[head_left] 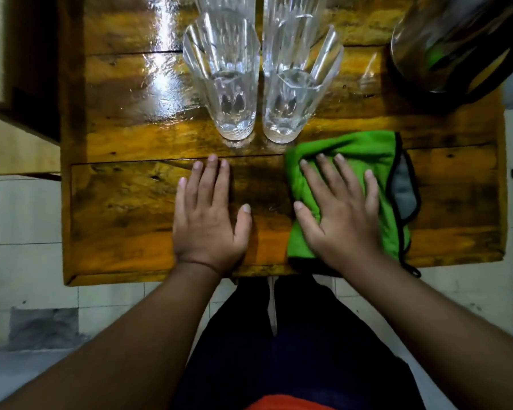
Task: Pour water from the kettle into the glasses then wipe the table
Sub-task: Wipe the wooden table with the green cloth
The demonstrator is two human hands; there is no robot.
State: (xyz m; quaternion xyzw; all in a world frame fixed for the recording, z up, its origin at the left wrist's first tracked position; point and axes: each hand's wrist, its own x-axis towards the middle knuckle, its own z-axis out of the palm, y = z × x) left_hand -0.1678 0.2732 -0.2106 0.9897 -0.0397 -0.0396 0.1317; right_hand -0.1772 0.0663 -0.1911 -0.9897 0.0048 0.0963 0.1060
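Observation:
Several tall clear glasses stand in the middle of the glossy wooden table [125, 202]. The near left glass [228, 81] and near right glass [293, 84] hold some water. Two more glasses [290, 13] stand behind them, cut off by the frame. A glass kettle [447, 45] with a black handle sits at the far right corner. A green cloth [356, 155] with black edging and a grey underside lies near the front edge. My right hand [338, 208] presses flat on the cloth. My left hand [211, 214] rests flat on the bare wood, fingers apart.
The table's front edge runs just below my wrists. White tiled floor [27, 261] shows to the left and in front. A dark wooden piece of furniture [36, 69] stands at the far left. My dark trousers fill the space below the table.

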